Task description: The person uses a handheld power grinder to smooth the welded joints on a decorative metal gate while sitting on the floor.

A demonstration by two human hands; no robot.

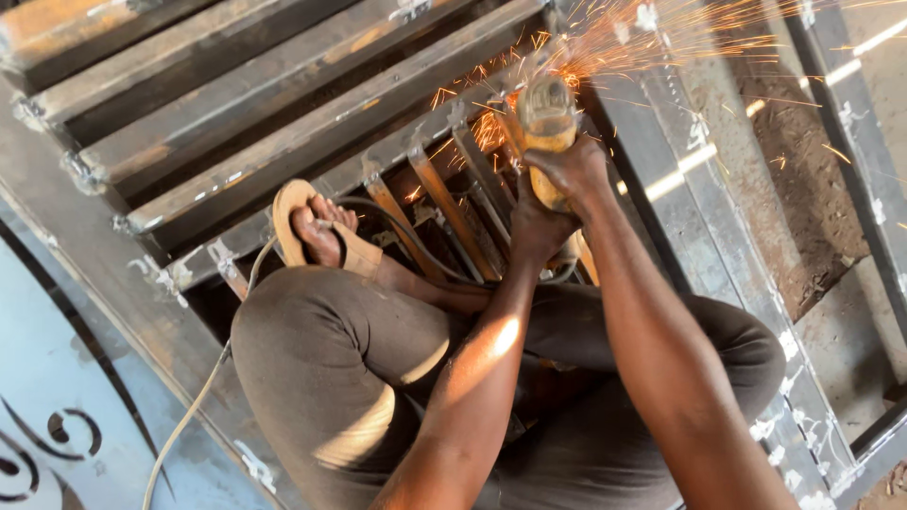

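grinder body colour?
Yellow, dusty and worn, on the grinder held in both hands; head view shows it best.

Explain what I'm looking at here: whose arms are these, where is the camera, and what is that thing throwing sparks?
There is one picture, taken by a camera worn on the person's head and looking down, so the two bare arms coming in from the bottom are the person's own. The person squats on a large metal frame built of welded bars and slats. Both hands grip a yellow handheld grinder: the left hand holds low on its body, and the right hand wraps it higher up. The tool's front end meets the metal, and orange sparks spray up and to the right. A foot in a sandal rests on the frame, and a pale cable trails past the knee. Bare ground shows through the frame on the right.
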